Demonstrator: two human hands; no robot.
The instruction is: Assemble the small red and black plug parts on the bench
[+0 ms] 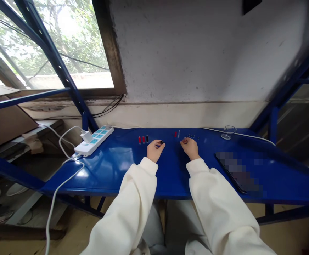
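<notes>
My left hand (155,150) is closed above the blue table, its fingers pinched around a small black piece (161,142) whose kind I cannot make out. My right hand (190,148) is level with it to the right, fingertips pressed together; anything in them is too small to name. Left of my left hand stand two small red cylinders (143,139) and a black cylinder (147,138). Beyond and between the hands are another red cylinder (175,134) and a clear one (179,134). Several tiny pieces (193,136) lie just behind my right hand.
A white power strip (97,140) with a plugged-in charger (86,136) and a trailing cable lies at the table's left. At right are a clear glass cup (226,135) and a dark flat device (232,175), partly blurred. Blue frame posts and a wall bound the table (112,166).
</notes>
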